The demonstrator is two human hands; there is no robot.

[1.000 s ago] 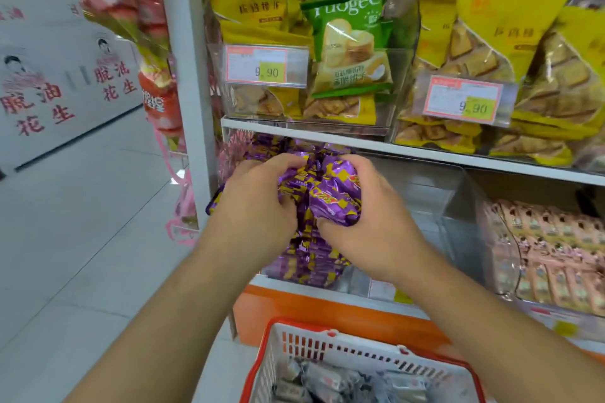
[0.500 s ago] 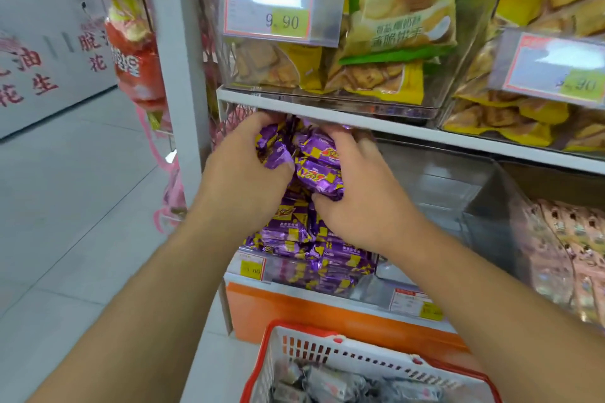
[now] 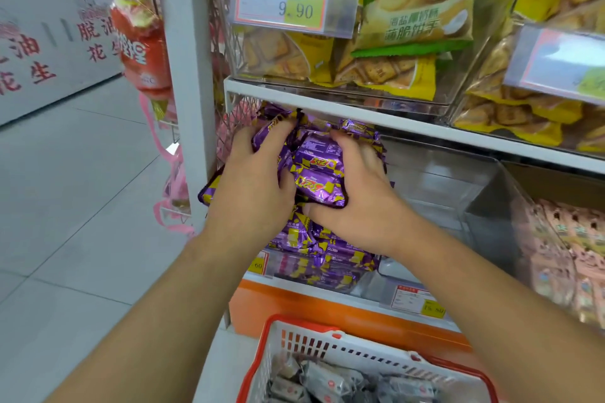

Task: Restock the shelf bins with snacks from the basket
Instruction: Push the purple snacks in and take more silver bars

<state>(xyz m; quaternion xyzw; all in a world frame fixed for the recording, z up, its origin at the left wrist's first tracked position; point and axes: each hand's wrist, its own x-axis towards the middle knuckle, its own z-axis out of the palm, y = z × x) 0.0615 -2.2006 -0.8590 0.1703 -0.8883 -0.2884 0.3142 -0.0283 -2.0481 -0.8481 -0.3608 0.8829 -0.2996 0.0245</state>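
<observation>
Am cupping bunch of purple snack packs [image 3: 319,170] with left hand [image 3: 253,188] and right hand [image 3: 355,203], fingers curled round them, over clear bin [image 3: 330,267]. Next: releasing gently, reaching to basket [image 3: 330,342].

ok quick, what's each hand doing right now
left hand: gripping the bunch of purple snack packs.
right hand: gripping the same bunch from the other side.

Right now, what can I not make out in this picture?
Head view only:
- Fingertips of both hands: buried among the shiny purple snack packets.
- Red-rimmed white plastic basket: cut off by the bottom edge.
- Small yellow price tag: partly behind the left forearm.
</observation>
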